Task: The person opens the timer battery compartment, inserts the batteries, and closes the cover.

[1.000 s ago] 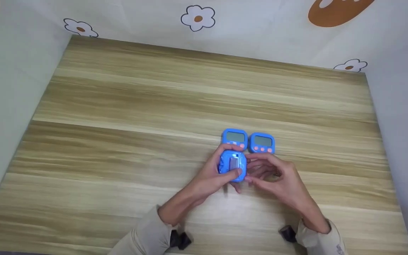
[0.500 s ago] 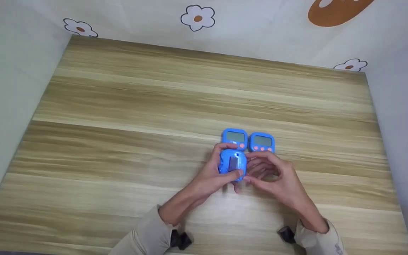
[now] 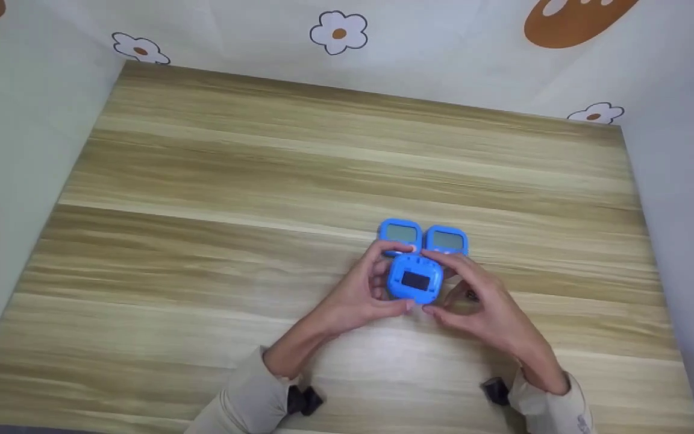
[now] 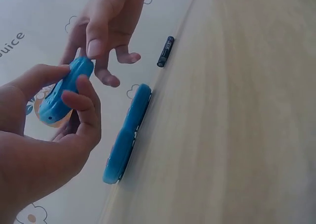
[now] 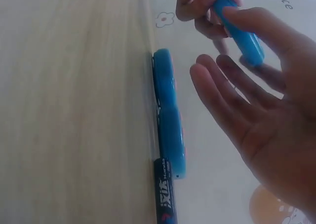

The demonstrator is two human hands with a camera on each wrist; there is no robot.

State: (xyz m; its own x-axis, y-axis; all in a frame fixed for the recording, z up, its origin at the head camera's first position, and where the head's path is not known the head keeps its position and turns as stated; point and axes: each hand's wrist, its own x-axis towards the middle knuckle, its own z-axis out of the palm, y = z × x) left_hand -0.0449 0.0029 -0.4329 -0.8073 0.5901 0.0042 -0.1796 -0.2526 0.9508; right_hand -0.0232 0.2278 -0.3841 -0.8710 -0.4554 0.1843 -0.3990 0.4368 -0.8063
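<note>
A blue digital timer [image 3: 398,274], its back turned up with a dark rectangle in the middle, is held above the table between both hands. My left hand [image 3: 353,295] pinches its left side, forefinger at the far edge and thumb at the near edge. On the other side, my right hand [image 3: 488,301] pinches the same timer between thumb and forefinger, the other fingers loose below. Two more blue timers lie just beyond, screens up: a left timer [image 3: 401,232] and a right timer [image 3: 447,239]. A dark battery [image 4: 166,51] lies on the table below my right hand.
The wood-grain table [image 3: 232,241] is bordered by a pale cloth [image 3: 443,54] with flower prints along the back and sides. Small black devices, one of them a black block [image 3: 303,401], sit at the sleeve cuffs.
The held timer has turned, its dark rectangle now lying crosswise, and moved slightly right. My left thumb has shifted from its back to the near edge; my right fingers now grip its edges.
</note>
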